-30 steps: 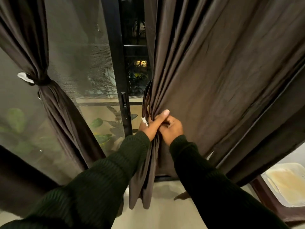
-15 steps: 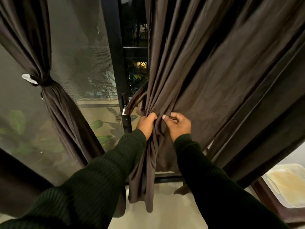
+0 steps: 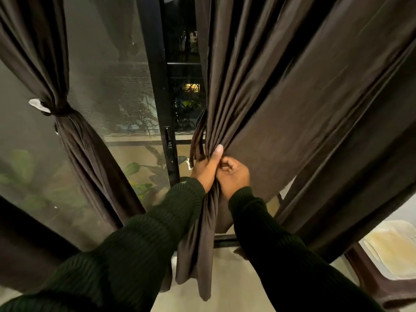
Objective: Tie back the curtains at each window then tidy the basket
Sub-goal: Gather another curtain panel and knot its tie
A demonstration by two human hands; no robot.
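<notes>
- Hands meet at the middle of the frame: the left hand [image 3: 206, 170] is wrapped round the gathered folds of the right curtain [image 3: 292, 104], thumb straight up along the cloth, and the right hand [image 3: 234, 174] touches it, fingers curled and pinching the same bunch.
- Sleeves, dark green and ribbed, run from both lower corners to the wrists.
- Below the grip the curtain's tail hangs in a narrow rope between the forearms, its lower edge loose above the pale sill [image 3: 225, 278].
- Left of the hands, the curtain's inner edge sits just beside the black window frame post [image 3: 157, 86], with a thin strip of dark glass between them.
- At the upper left the left curtain [image 3: 74, 136] is already cinched by a tie-back [image 3: 60, 110], leaving the mesh pane [image 3: 108, 82] open between it and the post.
- At the lower right a pale tray-like object [image 3: 391, 248] shows beyond the curtain's outer edge.
- The basket is out of sight.
</notes>
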